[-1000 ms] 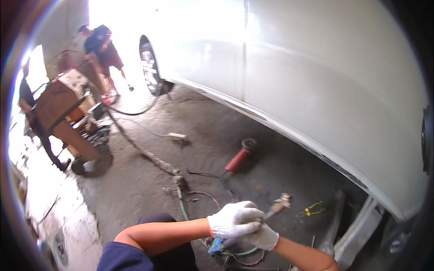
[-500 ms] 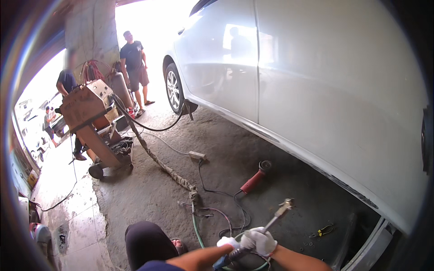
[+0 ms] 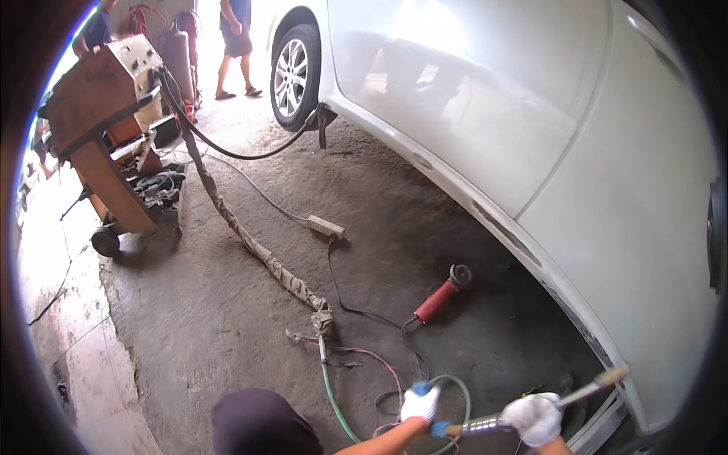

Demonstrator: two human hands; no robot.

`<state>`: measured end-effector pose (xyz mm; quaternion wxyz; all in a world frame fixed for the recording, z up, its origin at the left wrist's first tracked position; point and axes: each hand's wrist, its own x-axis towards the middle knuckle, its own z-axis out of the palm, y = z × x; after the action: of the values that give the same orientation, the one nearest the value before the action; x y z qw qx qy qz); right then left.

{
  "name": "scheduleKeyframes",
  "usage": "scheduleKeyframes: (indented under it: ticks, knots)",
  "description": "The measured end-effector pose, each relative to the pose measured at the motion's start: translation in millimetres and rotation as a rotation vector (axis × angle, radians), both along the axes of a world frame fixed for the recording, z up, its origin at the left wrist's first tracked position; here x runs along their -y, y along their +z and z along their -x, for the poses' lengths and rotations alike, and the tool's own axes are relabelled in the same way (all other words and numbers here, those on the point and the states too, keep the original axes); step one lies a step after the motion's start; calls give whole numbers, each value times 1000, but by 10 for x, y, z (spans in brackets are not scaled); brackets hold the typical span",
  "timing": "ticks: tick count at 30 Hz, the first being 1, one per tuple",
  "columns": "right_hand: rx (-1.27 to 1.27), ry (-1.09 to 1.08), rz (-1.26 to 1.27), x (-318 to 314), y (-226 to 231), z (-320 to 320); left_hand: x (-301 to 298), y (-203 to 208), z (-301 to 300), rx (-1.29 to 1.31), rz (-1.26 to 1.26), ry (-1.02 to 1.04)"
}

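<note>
A long metal slide-hammer dent puller (image 3: 485, 425) lies across both my gloved hands, its tip close to the scraped lower sill (image 3: 561, 280) of the white car; contact is unclear. My right hand (image 3: 533, 418) is wrapped round its shaft near the tip end. My left hand (image 3: 421, 404), in a white glove, closes on the tool's blue rear grip. A green hose (image 3: 331, 398) curls round behind my left hand. On the floor ahead lies a red angle grinder (image 3: 438, 300).
A rusty wheeled machine (image 3: 95, 106) stands at the left, with a wrapped cable (image 3: 250, 243) running from it across the concrete. A power strip (image 3: 326, 227) lies mid-floor. Two people stand at the back, near a gas cylinder (image 3: 176, 57). My knee (image 3: 262, 425) shows below.
My hands have moved apart along the dent puller. The tool's tip has swung right, toward the car sill. My view has shifted, and the car looks closer.
</note>
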<state>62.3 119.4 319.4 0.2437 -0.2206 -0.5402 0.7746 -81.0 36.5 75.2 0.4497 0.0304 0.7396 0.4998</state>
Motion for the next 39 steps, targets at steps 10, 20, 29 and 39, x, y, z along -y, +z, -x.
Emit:
scheduleKeyframes:
  ticks: [10, 20, 29, 39]
  knots:
    - [-81, -492, -137, 91, 775, 1215, -448, 1194, 1558, -34, -124, 521]
    - [-307, -216, 250, -351, -777, 602, 266, -591, 1042, -168, -129, -460]
    - [-582, 15, 586, -788, -1861, 183, 868, -840, -174, 116, -16, 8]
    - [-300, -382, 552, -1253, -1792, 68, 279, -903, -380, -295, 83, 172]
